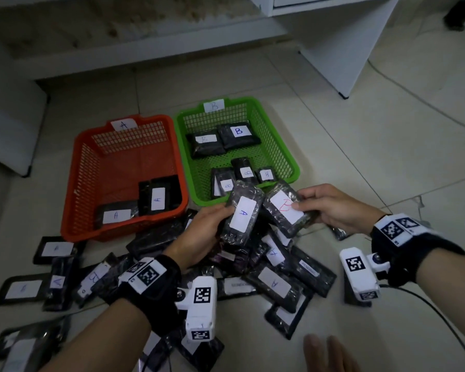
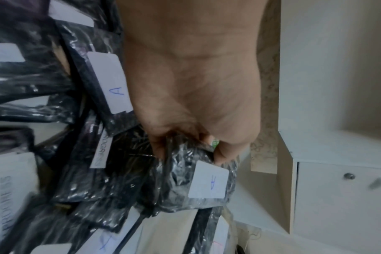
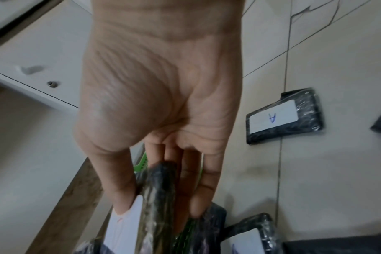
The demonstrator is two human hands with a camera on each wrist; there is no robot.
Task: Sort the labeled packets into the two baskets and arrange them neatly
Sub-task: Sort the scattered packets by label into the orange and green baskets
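My left hand (image 1: 207, 232) grips a black packet labelled A (image 1: 242, 213) above the pile; in the left wrist view the fingers (image 2: 161, 149) curl round this A packet (image 2: 198, 182). My right hand (image 1: 330, 208) pinches a black packet with a red B (image 1: 286, 210), thumb on its label; in the right wrist view this B packet (image 3: 161, 197) sits between thumb and fingers. The orange basket (image 1: 83, 183), tagged A, holds two A packets (image 1: 157, 198). The green basket (image 1: 279, 146), tagged B, holds several B packets (image 1: 238, 134).
A heap of black labelled packets (image 1: 275, 283) covers the tiled floor in front of the baskets, with more packets at the left (image 1: 55, 249). A white cabinet (image 1: 341, 44) stands behind the baskets on the right. A lone A packet (image 3: 283, 116) lies on the tiles by my right hand.
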